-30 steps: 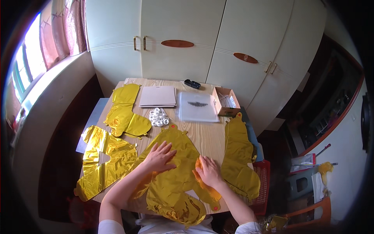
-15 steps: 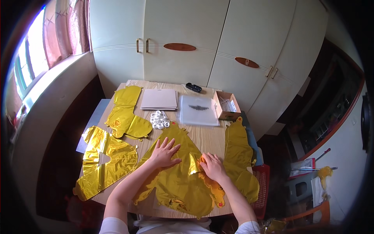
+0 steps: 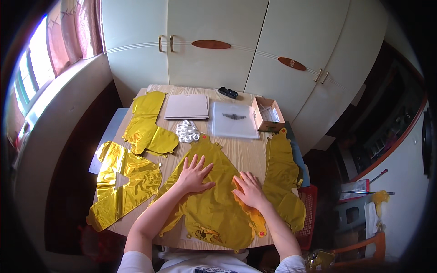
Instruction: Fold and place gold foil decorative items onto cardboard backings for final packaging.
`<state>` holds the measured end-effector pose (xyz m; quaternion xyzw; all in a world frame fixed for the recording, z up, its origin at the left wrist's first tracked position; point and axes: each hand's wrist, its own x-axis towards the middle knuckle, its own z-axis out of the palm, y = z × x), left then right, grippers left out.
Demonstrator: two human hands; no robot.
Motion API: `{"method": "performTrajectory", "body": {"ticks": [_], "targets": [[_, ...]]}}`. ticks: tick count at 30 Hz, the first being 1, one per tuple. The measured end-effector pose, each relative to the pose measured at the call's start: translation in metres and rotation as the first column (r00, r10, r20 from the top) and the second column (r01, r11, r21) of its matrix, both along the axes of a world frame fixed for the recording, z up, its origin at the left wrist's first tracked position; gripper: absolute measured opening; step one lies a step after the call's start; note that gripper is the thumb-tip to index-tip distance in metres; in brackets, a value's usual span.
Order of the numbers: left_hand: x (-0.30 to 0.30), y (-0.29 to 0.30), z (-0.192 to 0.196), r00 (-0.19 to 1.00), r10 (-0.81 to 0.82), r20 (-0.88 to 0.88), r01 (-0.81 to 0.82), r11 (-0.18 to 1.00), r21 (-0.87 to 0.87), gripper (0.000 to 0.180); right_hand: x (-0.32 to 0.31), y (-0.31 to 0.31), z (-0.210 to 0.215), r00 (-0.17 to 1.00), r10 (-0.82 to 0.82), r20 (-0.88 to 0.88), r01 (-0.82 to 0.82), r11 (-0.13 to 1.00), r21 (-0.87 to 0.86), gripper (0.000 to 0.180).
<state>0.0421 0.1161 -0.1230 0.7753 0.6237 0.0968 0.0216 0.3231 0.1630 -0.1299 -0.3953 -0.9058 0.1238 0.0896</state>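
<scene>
A large flat gold foil balloon (image 3: 214,200) lies before me, its narrow end pointing away and its near edge crinkled. My left hand (image 3: 195,176) rests flat on its middle, fingers spread. On its right edge, where an orange-tinted part shows, my right hand (image 3: 249,191) presses down with fingers stretched out. Another gold foil balloon (image 3: 125,182) with a hole in it lies to the left, creased and shiny. Beyond that is a boot-shaped gold foil balloon (image 3: 148,123). A long gold foil balloon (image 3: 281,168) extends along the right side of the table.
White tape-like rings (image 3: 187,132) sit near a stack of pale cards (image 3: 186,107). Right of these lie clear plastic sleeves (image 3: 234,120), a small open box (image 3: 268,114) and a black device (image 3: 228,93). A red basket-like seat (image 3: 307,211) stands beside the wooden table (image 3: 246,152).
The view has shifted slightly. My right hand's fingers have straightened and spread over the foil's right edge, which now lies flatter. My left hand stays on the middle.
</scene>
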Motion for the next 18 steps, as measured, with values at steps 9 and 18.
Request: {"method": "performTrajectory", "body": {"ticks": [9,18], "targets": [[-0.004,-0.005,0.006,0.999,0.014,0.039,-0.012,0.998,-0.061,0.091,-0.004,0.005,0.001,0.994,0.043,-0.100,-0.049,0.996,-0.068,0.062],[-0.170,0.009,0.025,0.956,0.292,-0.011,-0.292,0.956,-0.003,0.048,-0.175,0.029,0.061,0.910,0.411,0.055,-0.413,0.886,0.211,0.055]]}}
